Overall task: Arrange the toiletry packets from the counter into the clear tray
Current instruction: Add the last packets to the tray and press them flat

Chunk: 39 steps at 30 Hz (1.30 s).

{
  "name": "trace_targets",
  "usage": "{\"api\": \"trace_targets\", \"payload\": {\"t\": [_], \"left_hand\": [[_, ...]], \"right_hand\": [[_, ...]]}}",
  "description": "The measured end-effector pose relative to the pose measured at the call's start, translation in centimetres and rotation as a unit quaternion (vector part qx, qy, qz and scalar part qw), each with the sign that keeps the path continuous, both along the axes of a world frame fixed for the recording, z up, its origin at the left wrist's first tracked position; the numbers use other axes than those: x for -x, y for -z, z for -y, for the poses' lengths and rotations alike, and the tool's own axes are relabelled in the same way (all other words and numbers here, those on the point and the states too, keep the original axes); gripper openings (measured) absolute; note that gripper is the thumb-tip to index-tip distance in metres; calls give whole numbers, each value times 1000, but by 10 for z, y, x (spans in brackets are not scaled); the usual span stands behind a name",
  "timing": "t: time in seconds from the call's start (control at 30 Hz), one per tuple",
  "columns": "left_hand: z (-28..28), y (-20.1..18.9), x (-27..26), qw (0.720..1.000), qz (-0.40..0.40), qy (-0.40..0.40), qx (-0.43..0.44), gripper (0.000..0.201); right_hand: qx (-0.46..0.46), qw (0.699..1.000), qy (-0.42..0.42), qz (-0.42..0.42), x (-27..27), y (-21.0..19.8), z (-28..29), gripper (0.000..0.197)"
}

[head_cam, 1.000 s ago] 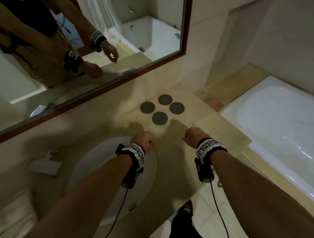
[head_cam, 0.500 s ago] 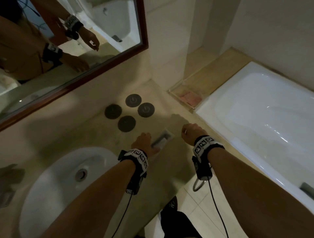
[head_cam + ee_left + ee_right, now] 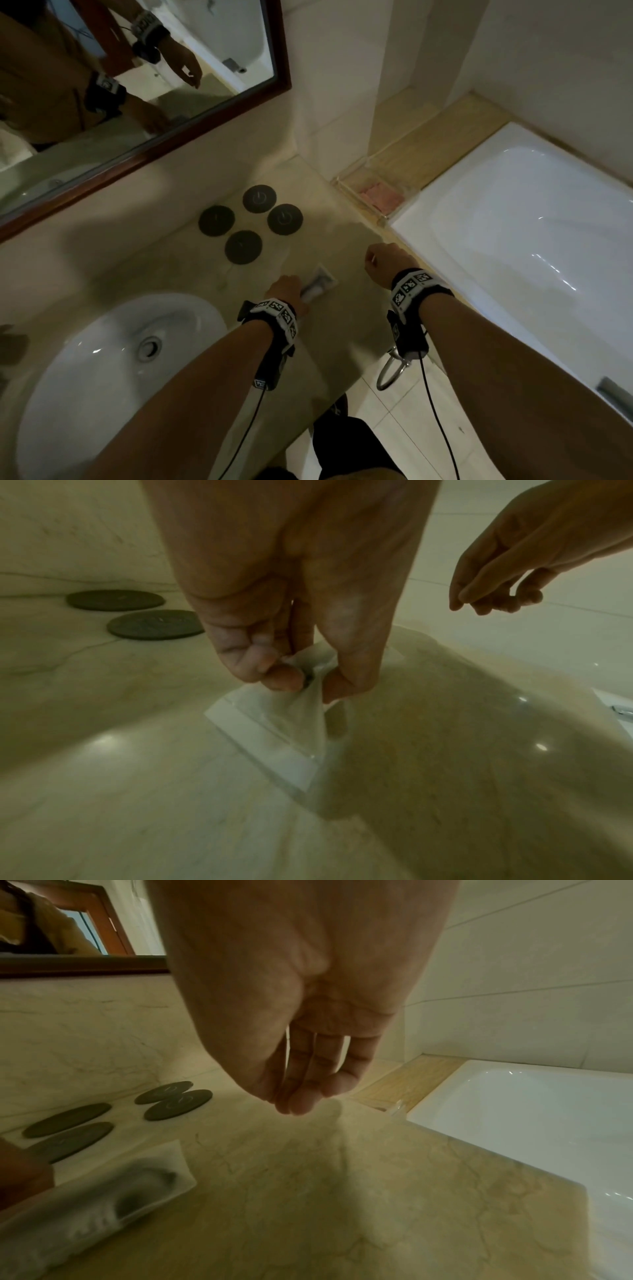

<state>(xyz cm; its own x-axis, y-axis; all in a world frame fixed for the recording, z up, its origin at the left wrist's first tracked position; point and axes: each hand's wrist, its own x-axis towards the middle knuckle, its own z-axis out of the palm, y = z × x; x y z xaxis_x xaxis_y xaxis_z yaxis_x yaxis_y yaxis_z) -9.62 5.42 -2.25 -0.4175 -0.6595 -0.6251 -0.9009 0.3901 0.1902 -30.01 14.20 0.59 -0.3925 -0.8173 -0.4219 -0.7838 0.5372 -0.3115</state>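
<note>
A white plastic toiletry packet lies on the beige marble counter, just right of the sink. My left hand pinches its near end between thumb and fingertips, lifting that end a little. My right hand hovers above the counter to the right of the packet, its fingers loosely hanging and holding nothing. The clear tray sits on the ledge beyond the counter's far right corner, with a pink packet inside.
Several dark round coasters lie behind the packet. A white sink is at the left, a white bathtub at the right, and a framed mirror behind. A metal ring hangs below the counter's front edge.
The view has swung right, bringing the tray and tub into sight. My left hand has taken hold of the packet's end. My right hand has drifted slightly right.
</note>
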Motion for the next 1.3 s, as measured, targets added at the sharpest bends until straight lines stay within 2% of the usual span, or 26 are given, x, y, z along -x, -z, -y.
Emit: {"api": "trace_targets", "payload": {"t": [0.1, 0.2, 0.4, 0.6, 0.7, 0.77, 0.9, 0.97, 1.07, 1.17, 1.3], "left_hand": [[2, -8, -14, 1000, 7, 4, 16, 55], [7, -19, -35, 999, -19, -12, 37, 52], [10, -51, -98, 995, -37, -55, 74, 41], [-11, -75, -198, 986, -45, -114, 112, 33], [-31, -83, -257, 980, -44, -154, 120, 39], [-47, -90, -298, 974, -41, -185, 125, 42], [-76, -100, -375, 963, -22, -232, 136, 47], [-92, -109, -411, 956, -10, -252, 153, 48], [-113, -121, -462, 943, 10, -275, 189, 35], [-134, -124, -508, 927, 2, -323, 188, 25], [-158, -119, -555, 904, 6, -376, 202, 23]], "right_hand": [[9, 1000, -18, -5, -13, -7, 5, 18], [24, 999, -39, -12, -31, -18, 14, 18], [36, 995, -87, -30, -88, -49, 35, 20], [65, 986, -150, -38, -181, -74, 38, 21], [68, 979, -187, -34, -235, -83, 32, 21], [63, 975, -211, -26, -274, -88, 27, 29], [72, 954, -291, -22, -351, -101, 15, 30], [69, 936, -343, -29, -388, -109, 10, 20], [82, 908, -407, -59, -439, -119, 6, 19], [93, 891, -440, -60, -485, -128, 2, 19], [99, 871, -478, -49, -534, -131, -6, 20]]}}
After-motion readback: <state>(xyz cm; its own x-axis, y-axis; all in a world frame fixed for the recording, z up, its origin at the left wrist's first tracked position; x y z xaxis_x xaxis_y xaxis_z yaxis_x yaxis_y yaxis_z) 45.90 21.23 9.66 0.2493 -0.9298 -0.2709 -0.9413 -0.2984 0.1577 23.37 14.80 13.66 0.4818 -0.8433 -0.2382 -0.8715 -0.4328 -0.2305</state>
